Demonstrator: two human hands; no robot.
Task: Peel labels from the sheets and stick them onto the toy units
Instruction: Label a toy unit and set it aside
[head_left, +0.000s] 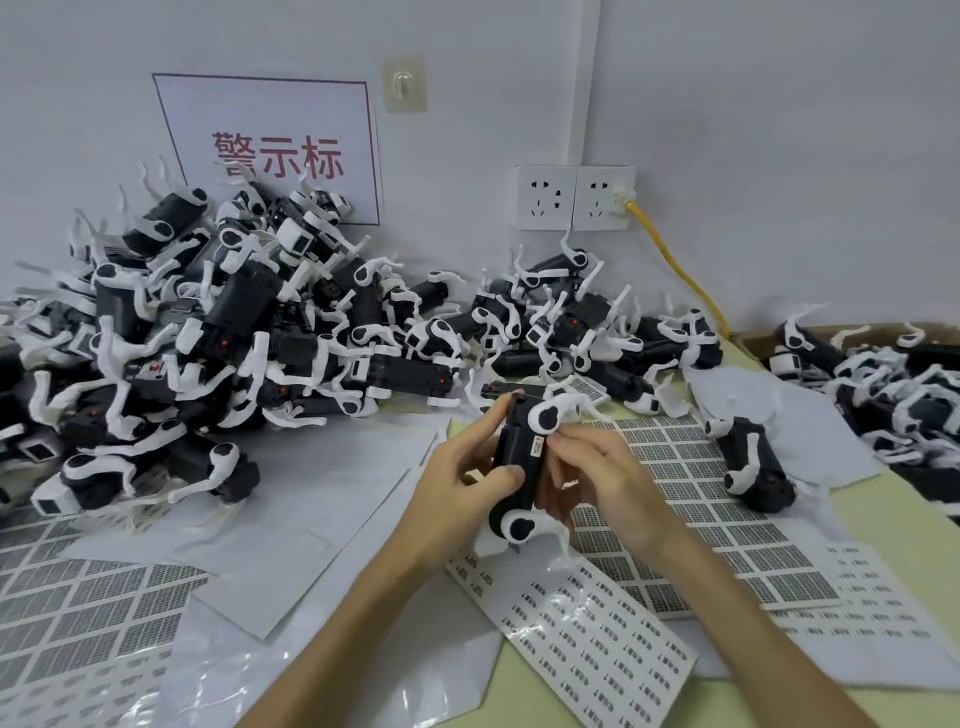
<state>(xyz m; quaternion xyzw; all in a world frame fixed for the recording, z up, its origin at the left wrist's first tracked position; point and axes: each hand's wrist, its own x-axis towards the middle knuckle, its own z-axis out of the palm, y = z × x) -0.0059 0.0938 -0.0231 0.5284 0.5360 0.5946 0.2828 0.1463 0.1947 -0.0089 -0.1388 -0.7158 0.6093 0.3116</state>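
**At bench centre: unit in hand, label going on**

Between both hands, above the sheets, sits the held toy unit (519, 434): black body, white legs, tilted roughly upright.
- Left hand (467, 467) grips the body, thumb across the front face, fingers over the top end.
- Right hand (602, 473) has curled fingertips pinching the small label (537, 447) against the body's right edge. Can't tell if the label is fully down.

Handling, my read:
- Unit looks like light, rigid moulded plastic. The smooth black shell may slip, so hold it across the body flanks as it is held now.
- The thin white legs look like the weak part and will snag on neighbours. Don't lift by them.
- Label is thin and floppy and will likely curl onto itself. Take it by one edge, lay that edge first, then rub flat.

Around it:
- The grid label sheet (691, 488) and small-label sheet (597, 639) lie on the table right under the hands.
- One loose unit (753, 467) lies on the sheets just right of them.
- The big pile of units (234, 322) is to the left against the wall.
- The smaller heap (893, 395) is at far right.
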